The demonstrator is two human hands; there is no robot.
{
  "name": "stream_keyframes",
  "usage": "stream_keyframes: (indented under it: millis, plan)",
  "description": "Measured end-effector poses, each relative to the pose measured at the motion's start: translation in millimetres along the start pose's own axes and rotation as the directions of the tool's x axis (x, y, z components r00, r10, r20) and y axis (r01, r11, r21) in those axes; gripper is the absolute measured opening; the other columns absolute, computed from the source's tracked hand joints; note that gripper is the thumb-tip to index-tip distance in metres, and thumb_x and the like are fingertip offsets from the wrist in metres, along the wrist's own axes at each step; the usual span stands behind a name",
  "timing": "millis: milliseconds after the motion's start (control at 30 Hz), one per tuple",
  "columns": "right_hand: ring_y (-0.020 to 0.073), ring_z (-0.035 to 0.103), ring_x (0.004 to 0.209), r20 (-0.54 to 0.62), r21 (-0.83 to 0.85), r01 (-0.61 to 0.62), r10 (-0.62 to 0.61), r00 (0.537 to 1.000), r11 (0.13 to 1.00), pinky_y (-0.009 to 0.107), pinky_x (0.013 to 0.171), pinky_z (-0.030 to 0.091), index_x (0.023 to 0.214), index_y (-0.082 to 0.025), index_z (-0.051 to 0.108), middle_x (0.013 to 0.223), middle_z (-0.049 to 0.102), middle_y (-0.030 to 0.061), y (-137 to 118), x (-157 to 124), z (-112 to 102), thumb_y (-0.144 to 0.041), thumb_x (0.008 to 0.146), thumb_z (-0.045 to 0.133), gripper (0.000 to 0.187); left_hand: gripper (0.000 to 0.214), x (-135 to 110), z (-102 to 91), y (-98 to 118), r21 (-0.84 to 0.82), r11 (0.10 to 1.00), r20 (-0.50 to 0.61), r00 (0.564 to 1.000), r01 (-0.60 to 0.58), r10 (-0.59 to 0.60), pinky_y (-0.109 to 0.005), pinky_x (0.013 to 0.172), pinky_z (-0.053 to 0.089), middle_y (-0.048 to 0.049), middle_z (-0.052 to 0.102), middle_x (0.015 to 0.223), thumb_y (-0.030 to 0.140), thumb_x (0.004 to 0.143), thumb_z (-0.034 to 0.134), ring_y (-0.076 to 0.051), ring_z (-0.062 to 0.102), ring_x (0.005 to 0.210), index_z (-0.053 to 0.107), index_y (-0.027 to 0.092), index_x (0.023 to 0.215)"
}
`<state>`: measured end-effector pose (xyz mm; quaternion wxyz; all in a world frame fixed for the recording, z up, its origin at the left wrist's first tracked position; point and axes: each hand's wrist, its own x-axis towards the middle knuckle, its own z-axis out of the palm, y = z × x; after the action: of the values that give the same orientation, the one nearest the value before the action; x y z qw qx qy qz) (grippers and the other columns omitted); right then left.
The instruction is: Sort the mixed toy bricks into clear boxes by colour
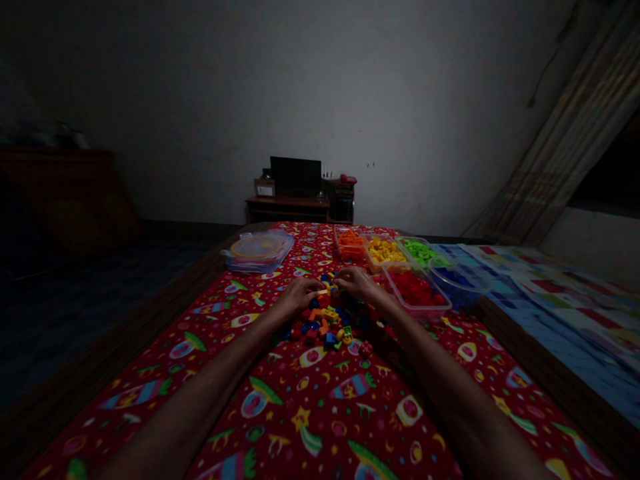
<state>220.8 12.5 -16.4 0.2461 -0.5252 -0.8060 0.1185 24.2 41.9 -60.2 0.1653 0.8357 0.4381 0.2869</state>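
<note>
A mixed pile of small plastic building blocks [329, 316] in red, blue, yellow, orange and green lies on the red patterned cloth [345, 427]. My left hand [300, 294] reaches the pile's far left side, its fingers closed together at a yellow-orange block [323, 292]. Over the far right side of the pile is my right hand [358, 282], fingers bent down and pressed together among the blocks. What its fingertips hold, if anything, is too dark and small to make out.
Right of the pile, clear tubs hold sorted blocks: orange [351, 241], yellow [386, 252], green [419, 252], red [416, 289] and blue [456, 280]. Stacked clear lids [259, 252] lie at the left edge. A desk with a monitor [296, 176] stands against the wall beyond.
</note>
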Motion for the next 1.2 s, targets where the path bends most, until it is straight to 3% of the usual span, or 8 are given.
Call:
stream_keyframes:
  millis: [233, 367, 500, 667, 767, 933, 1067, 1200]
  plan:
    - [0.0162, 0.059, 0.069, 0.303, -0.373, 0.236, -0.123, 0.945, 0.897, 0.023, 0.058, 0.035, 0.085, -0.012, 0.069, 0.080, 0.068, 0.0134, -10, -7, 7, -0.013, 0.082, 0.046, 0.023, 0.035, 2, -8.9, -5, -0.074, 0.994, -0.103, 0.990, 0.085, -0.093, -0.031, 0.075, 0.050, -0.0047, 0.070, 0.090, 0.034, 0.068, 0.060, -0.021, 0.063, 0.082, 0.070, 0.018, 0.098]
    - [0.0145, 0.057, 0.069, 0.175, -0.251, 0.155, -0.113, 0.978, 0.955, 0.021, 0.057, 0.034, 0.092, -0.010, 0.067, 0.082, 0.067, 0.0110, -13, -11, 2, -0.018, 0.081, 0.049, 0.023, 0.048, 1, -10.5, -3, -0.342, 0.926, -0.079, 0.978, 0.157, -0.195, -0.030, 0.067, 0.050, -0.0043, 0.069, 0.079, 0.039, 0.063, 0.064, -0.020, 0.064, 0.072, 0.066, 0.013, 0.103]
    - [0.0115, 0.052, 0.063, -0.015, 0.065, -0.068, 0.069, 0.998, 0.996, 0.020, 0.055, 0.034, 0.088, -0.008, 0.067, 0.073, 0.063, 0.0052, -4, -7, 3, -0.020, 0.080, 0.047, 0.025, 0.057, 1, -12.5, 8, -0.528, 0.822, -0.015, 0.965, 0.216, -0.263, -0.028, 0.062, 0.049, -0.0028, 0.069, 0.072, 0.039, 0.062, 0.067, -0.018, 0.063, 0.065, 0.060, 0.011, 0.111]
    - [0.0081, 0.044, 0.048, 0.110, 0.405, -0.104, 0.064, 0.992, 0.908, 0.019, 0.048, 0.033, 0.103, -0.011, 0.065, 0.057, 0.052, -0.0031, 4, -1, 12, -0.034, 0.083, 0.049, 0.035, 0.061, 1, -13.4, 24, -0.545, 0.808, 0.014, 0.965, 0.226, -0.261, -0.030, 0.065, 0.050, -0.0012, 0.069, 0.068, 0.034, 0.062, 0.067, -0.019, 0.065, 0.067, 0.056, 0.009, 0.117]
    - [0.0085, 0.046, 0.052, 0.136, 0.336, -0.037, -0.010, 0.991, 0.941, 0.018, 0.049, 0.032, 0.102, -0.011, 0.066, 0.057, 0.053, -0.0030, -1, -2, 13, -0.038, 0.079, 0.057, 0.036, 0.063, 2, -9.7, 27, -0.525, 0.825, 0.022, 0.972, 0.209, -0.232, -0.031, 0.067, 0.050, -0.0017, 0.069, 0.068, 0.036, 0.063, 0.066, -0.020, 0.065, 0.069, 0.055, 0.009, 0.118]
    - [0.0105, 0.051, 0.064, -0.004, 0.079, 0.017, -0.017, 1.000, 0.997, 0.019, 0.057, 0.034, 0.089, -0.011, 0.070, 0.070, 0.062, 0.0027, -5, -6, -2, -0.031, 0.082, 0.056, 0.025, 0.050, 0, -10.3, 27, -0.418, 0.900, -0.025, 0.989, 0.122, -0.145, -0.033, 0.068, 0.052, -0.0062, 0.071, 0.078, 0.043, 0.075, 0.052, -0.022, 0.066, 0.075, 0.059, 0.013, 0.114]
    - [0.0130, 0.055, 0.067, -0.132, -0.010, -0.119, 0.117, 0.984, 0.993, 0.021, 0.061, 0.038, 0.092, -0.011, 0.069, 0.073, 0.065, 0.0050, 17, 0, -36, -0.030, 0.081, 0.056, 0.027, 0.041, -4, -20.1, 23, -0.198, 0.976, -0.132, 0.984, 0.093, -0.121, -0.034, 0.080, 0.050, -0.0074, 0.072, 0.092, 0.040, 0.078, 0.049, -0.024, 0.065, 0.090, 0.065, 0.016, 0.106]
    - [0.0123, 0.055, 0.058, -0.239, -0.098, -0.271, 0.242, 0.940, 0.958, 0.021, 0.057, 0.039, 0.083, -0.007, 0.069, 0.064, 0.063, 0.0058, 55, 23, -76, -0.025, 0.081, 0.051, 0.025, 0.040, -4, -23.6, 12, -0.189, 0.972, -0.123, 0.978, 0.142, -0.166, -0.033, 0.080, 0.050, -0.0076, 0.072, 0.093, 0.036, 0.077, 0.045, -0.024, 0.066, 0.089, 0.066, 0.015, 0.104]
